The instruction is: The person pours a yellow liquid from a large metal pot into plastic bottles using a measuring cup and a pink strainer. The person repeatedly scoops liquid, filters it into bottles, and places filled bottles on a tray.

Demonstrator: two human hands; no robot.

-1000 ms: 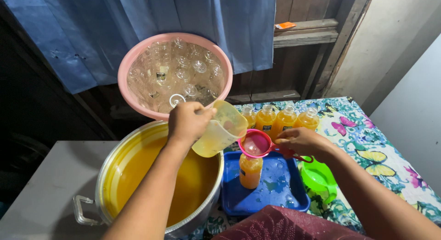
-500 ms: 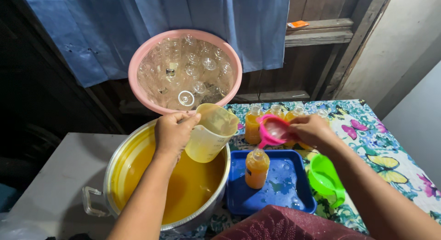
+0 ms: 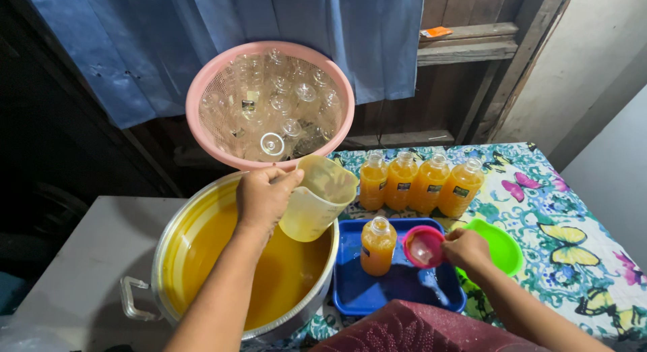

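At the centre of the frame the person's left hand point(image 3: 264, 198) grips the handle of a clear plastic jug point(image 3: 318, 198), fingers wrapped closed around it; the jug hangs just above the orange liquid in the large metal pot point(image 3: 168, 237) at lower left. Lower right of centre, the right hand point(image 3: 468, 251) pinches the edge of a pink funnel point(image 3: 423, 247), fingers closed on its rim, holding it over the blue tray point(image 3: 350, 298) just beside the filled bottle point(image 3: 377, 245) that stands there uncapped.

Four more filled bottles point(image 3: 419, 182) stand in a row behind the tray on the butterfly-print cloth point(image 3: 579, 224), so five appear done. The pink basket point(image 3: 202, 96) at upper centre holds many empty clear bottles, and the pot looks well stocked, so most of the filling seems left. A green bowl point(image 3: 507, 247) lies right of the tray.
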